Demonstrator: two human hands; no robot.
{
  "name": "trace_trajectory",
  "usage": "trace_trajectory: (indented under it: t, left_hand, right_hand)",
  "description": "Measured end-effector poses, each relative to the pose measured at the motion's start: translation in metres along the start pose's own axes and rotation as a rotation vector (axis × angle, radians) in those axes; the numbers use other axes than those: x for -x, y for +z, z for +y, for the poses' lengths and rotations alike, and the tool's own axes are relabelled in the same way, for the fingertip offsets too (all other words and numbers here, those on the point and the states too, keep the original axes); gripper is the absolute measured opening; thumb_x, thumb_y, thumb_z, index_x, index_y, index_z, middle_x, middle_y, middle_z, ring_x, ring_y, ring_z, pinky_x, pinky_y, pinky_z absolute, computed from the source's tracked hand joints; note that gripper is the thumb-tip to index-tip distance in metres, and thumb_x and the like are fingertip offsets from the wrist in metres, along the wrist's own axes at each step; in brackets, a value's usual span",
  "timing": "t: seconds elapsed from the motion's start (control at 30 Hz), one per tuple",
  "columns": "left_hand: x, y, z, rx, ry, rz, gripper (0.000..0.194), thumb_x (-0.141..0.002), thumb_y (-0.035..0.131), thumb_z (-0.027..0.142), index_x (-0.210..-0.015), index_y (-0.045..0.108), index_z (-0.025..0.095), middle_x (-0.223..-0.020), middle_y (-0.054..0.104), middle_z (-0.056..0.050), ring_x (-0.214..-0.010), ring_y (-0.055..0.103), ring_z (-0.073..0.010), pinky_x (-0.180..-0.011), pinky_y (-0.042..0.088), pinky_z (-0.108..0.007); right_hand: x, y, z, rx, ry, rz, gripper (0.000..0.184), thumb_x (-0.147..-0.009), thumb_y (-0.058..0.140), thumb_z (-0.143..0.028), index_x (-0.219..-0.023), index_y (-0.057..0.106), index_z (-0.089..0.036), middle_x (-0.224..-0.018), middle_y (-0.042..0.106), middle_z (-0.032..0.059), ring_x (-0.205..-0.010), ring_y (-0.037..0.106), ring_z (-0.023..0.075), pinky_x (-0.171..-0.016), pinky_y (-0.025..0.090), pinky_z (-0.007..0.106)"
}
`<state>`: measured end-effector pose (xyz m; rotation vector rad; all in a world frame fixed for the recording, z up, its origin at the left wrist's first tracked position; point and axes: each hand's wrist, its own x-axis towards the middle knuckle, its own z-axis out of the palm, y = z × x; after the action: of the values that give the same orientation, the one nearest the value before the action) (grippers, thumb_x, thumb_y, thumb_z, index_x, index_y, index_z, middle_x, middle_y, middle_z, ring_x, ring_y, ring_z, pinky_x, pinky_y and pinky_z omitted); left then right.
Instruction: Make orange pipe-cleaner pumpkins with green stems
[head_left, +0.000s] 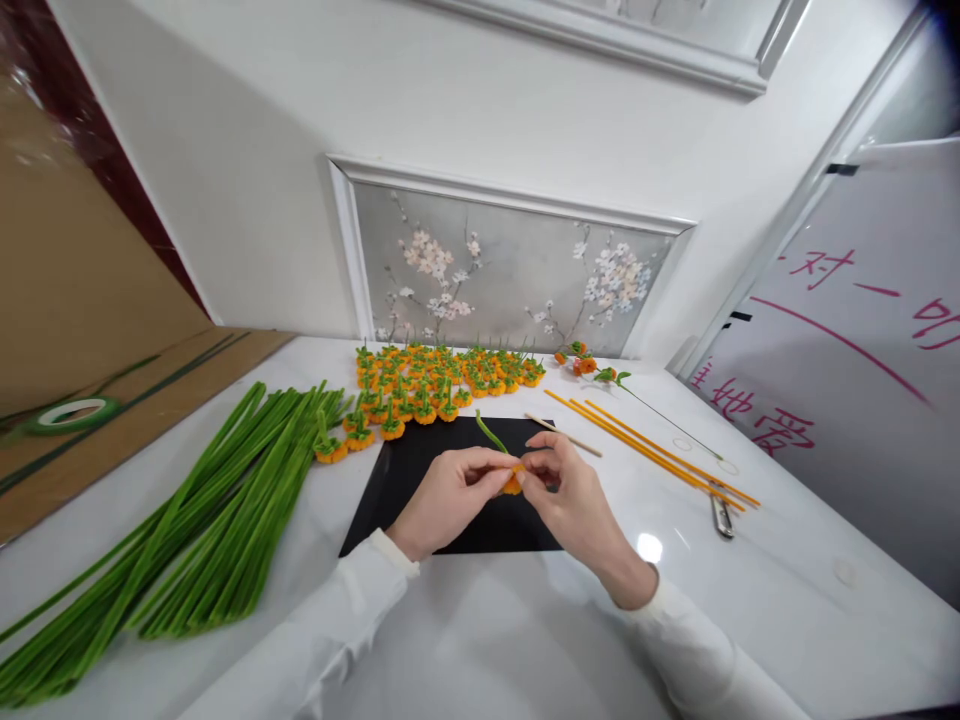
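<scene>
My left hand [448, 497] and my right hand [568, 496] meet over a black mat [409, 470] on the white table. Both pinch one small orange pipe-cleaner flower [513, 484] between fingertips. A green stem [489, 432] curves up and to the left out of the flower, by my left thumb. Both sleeves are white. Much of the flower is hidden by my fingers.
Several finished orange flowers with green tops [442, 378] lie in rows behind the mat. A big bundle of green pipe cleaners [217, 520] lies at left. Orange pipe cleaners [645, 445], a thin wooden stick [562, 435] and small metal pliers [721, 515] lie at right. A green tape roll [71, 412] rests on cardboard.
</scene>
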<state>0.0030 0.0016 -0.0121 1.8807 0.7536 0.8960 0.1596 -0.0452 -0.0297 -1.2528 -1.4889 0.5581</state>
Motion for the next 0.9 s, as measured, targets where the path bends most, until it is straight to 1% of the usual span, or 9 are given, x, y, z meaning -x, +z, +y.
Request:
trace_trajectory:
  t: [0.1,0.23,0.33,0.47,0.53,0.6,0.73,0.8,0.9]
  left_hand:
    - [-0.0022,-0.0005,-0.0051,0.179,-0.101,0.0,0.021,-0.08,0.059,0.022,-0.095,0.072,0.014,-0.091,0.072,-0.007,-0.083,0.067,-0.0195,-0.076,0.055,-0.03]
    - [-0.0025,-0.0007,-0.0085,0.181,-0.114,-0.015,0.021,-0.078,0.061,0.022,-0.094,0.073,0.013,-0.09,0.072,-0.008,-0.084,0.066,-0.0208,-0.08,0.054,-0.033]
    - [-0.001,-0.0002,-0.007,0.209,-0.142,-0.032,0.025,-0.08,0.06,0.025,-0.099,0.071,0.014,-0.093,0.071,-0.008,-0.085,0.066,-0.0199,-0.078,0.054,-0.033]
    - [0.0001,0.0007,-0.0038,0.346,-0.165,-0.024,0.035,-0.079,0.062,0.026,-0.113,0.06,0.017,-0.091,0.068,-0.004,-0.083,0.065,-0.0162,-0.077,0.054,-0.03]
    - [-0.0001,0.0015,-0.0031,0.337,-0.14,0.016,0.034,-0.078,0.063,0.024,-0.11,0.056,0.017,-0.086,0.067,-0.003,-0.08,0.065,-0.0152,-0.076,0.054,-0.03]
    - [-0.0007,0.0028,-0.0031,0.263,-0.098,0.063,0.028,-0.076,0.064,0.022,-0.102,0.054,0.017,-0.083,0.065,-0.002,-0.078,0.064,-0.0148,-0.074,0.053,-0.028]
    - [-0.0013,0.0053,-0.0041,0.12,-0.013,0.117,0.019,-0.075,0.063,0.018,-0.091,0.052,0.018,-0.08,0.062,0.0,-0.076,0.061,-0.0132,-0.073,0.05,-0.026]
    - [-0.0014,0.0059,-0.0039,0.149,-0.026,0.106,0.019,-0.075,0.063,0.018,-0.09,0.051,0.019,-0.079,0.061,0.001,-0.075,0.061,-0.0128,-0.073,0.05,-0.026]
    - [-0.0011,0.0062,-0.0011,0.251,-0.109,0.096,0.021,-0.074,0.065,0.02,-0.09,0.051,0.018,-0.079,0.061,0.001,-0.073,0.061,-0.0126,-0.071,0.051,-0.026]
  right_hand:
    - [0.0014,0.0008,-0.0027,0.047,-0.035,0.012,0.019,-0.08,0.053,-0.022,-0.098,0.047,-0.019,-0.084,0.063,0.0035,-0.067,0.059,0.0146,-0.066,0.051,0.029]
    - [0.0016,0.0006,-0.0016,0.07,-0.047,0.0,0.014,-0.08,0.052,-0.023,-0.094,0.049,-0.02,-0.086,0.063,0.0046,-0.068,0.059,0.0149,-0.066,0.051,0.029]
    - [-0.0011,-0.0023,-0.0003,-0.038,-0.003,-0.027,0.019,-0.081,0.055,-0.027,-0.097,0.047,-0.02,-0.081,0.064,0.0029,-0.069,0.061,0.0154,-0.065,0.051,0.029]
    - [-0.0051,-0.0071,-0.0002,-0.198,0.067,-0.074,0.023,-0.082,0.058,-0.034,-0.097,0.051,-0.018,-0.079,0.066,0.0032,-0.071,0.063,0.0159,-0.064,0.051,0.027]
    - [-0.0056,-0.0073,-0.0003,-0.197,0.068,-0.081,0.023,-0.082,0.057,-0.035,-0.097,0.056,-0.017,-0.084,0.066,0.0054,-0.075,0.063,0.0166,-0.065,0.051,0.027]
    - [-0.0049,-0.0058,-0.001,-0.156,0.044,-0.076,0.024,-0.082,0.058,-0.035,-0.099,0.059,-0.017,-0.088,0.067,0.0065,-0.077,0.063,0.0172,-0.067,0.052,0.028]
    - [-0.0028,-0.0029,-0.0048,-0.052,-0.024,-0.054,0.016,-0.084,0.056,-0.028,-0.092,0.065,-0.018,-0.088,0.068,0.0055,-0.076,0.063,0.0168,-0.07,0.051,0.028]
    - [-0.0027,-0.0033,-0.0062,-0.067,-0.014,-0.048,0.016,-0.084,0.054,-0.027,-0.088,0.066,-0.017,-0.086,0.069,0.0054,-0.076,0.064,0.0169,-0.071,0.051,0.028]
    - [-0.0035,-0.0052,-0.0062,-0.126,0.046,-0.047,0.019,-0.082,0.056,-0.029,-0.088,0.067,-0.015,-0.083,0.07,0.0057,-0.074,0.065,0.0176,-0.069,0.052,0.027]
